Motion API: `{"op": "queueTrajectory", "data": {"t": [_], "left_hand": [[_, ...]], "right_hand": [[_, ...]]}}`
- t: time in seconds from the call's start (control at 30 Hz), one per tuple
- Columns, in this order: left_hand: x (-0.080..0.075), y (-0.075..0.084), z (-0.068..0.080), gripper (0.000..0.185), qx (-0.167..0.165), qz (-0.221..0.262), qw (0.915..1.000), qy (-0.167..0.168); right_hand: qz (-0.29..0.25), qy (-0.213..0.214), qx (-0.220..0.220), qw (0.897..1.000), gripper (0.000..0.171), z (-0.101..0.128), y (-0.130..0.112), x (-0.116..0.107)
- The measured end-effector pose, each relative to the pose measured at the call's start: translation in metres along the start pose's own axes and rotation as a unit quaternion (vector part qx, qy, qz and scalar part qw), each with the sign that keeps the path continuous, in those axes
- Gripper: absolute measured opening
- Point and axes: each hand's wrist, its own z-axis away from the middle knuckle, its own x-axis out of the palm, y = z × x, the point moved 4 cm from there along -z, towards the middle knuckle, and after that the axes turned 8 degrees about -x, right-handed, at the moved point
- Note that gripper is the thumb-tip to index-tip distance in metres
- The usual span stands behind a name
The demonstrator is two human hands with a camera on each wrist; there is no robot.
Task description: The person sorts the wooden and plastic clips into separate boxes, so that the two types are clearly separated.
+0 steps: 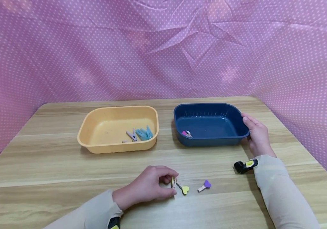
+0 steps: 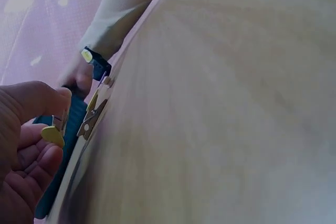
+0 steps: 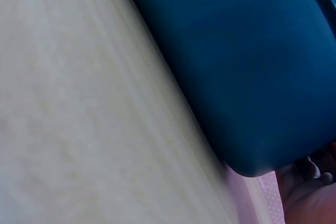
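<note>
Between thumb and fingertips, my left hand [image 1: 149, 186] pinches a small wooden clothespin [image 1: 173, 183] just above the table. Its yellow heart [image 2: 53, 135] shows in the left wrist view. Beside those fingertips lies another clothespin with a yellow heart [image 1: 185, 190]. Farther right is a clothespin with a purple heart [image 1: 207, 184]. My right hand [image 1: 257, 135] grips the right end of the dark blue plastic basin [image 1: 212, 142] at its rim; part of its fingers is hidden behind the wall. A few small clothespins, one with a pink heart [image 1: 184, 133], sit in the basin's left front corner.
Left of the blue basin stands a yellow basin [image 1: 114, 148]. Several blue clothespins [image 1: 144, 133] and a greyish-purple clothespin [image 1: 132, 135] lie in its right front corner. Both basins rest on a wood-grain table [image 1: 51, 168], with a pink dotted cloth [image 1: 163, 57] hanging behind and at the sides.
</note>
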Motion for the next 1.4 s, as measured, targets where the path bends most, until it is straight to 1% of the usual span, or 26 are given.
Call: {"op": "queueTrajectory", "data": {"t": [0.1, 0.23, 0.33, 0.43, 0.57, 0.8, 1.03, 1.2, 1.4], "left_hand": [[-0.003, 0.001, 0.0, 0.039, 0.0, 0.007, 0.9999, 0.012], [-0.006, 0.003, 0.001, 0.038, 0.019, 0.007, 0.9992, 0.033], [-0.008, 0.003, 0.002, 0.038, 0.021, 0.013, 0.9989, 0.04], [-0.01, 0.004, 0.002, 0.039, 0.014, 0.023, 0.9988, 0.041], [-0.013, 0.005, 0.003, 0.039, 0.014, 0.028, 0.9983, 0.048], [-0.015, 0.007, 0.002, 0.038, 0.033, 0.027, 0.9962, 0.076], [-0.017, 0.011, 0.0, 0.039, 0.024, 0.037, 0.9954, 0.085], [-0.02, 0.014, 0.0, 0.038, 0.034, 0.04, 0.9931, 0.105], [-0.023, 0.016, 0.0, 0.039, 0.03, 0.04, 0.9909, 0.125]], "right_hand": [[0.003, 0.001, 0.001, 1.0, 0.029, 0.0, 0.0, 0.0], [0.001, -0.001, 0.001, 1.0, 0.03, 0.001, 0.0, -0.001], [-0.002, -0.002, 0.001, 1.0, 0.029, 0.001, -0.001, -0.001], [-0.001, -0.002, 0.001, 1.0, 0.028, 0.001, -0.001, -0.001], [0.005, 0.001, 0.0, 1.0, 0.029, 0.001, 0.0, -0.002], [0.013, 0.005, 0.003, 1.0, 0.034, 0.0, 0.0, -0.002], [0.018, 0.002, 0.002, 1.0, 0.038, 0.0, 0.0, -0.002], [0.017, 0.001, 0.004, 1.0, 0.039, 0.0, 0.001, -0.002], [0.01, 0.002, 0.002, 1.0, 0.034, -0.001, 0.001, -0.001]]}}
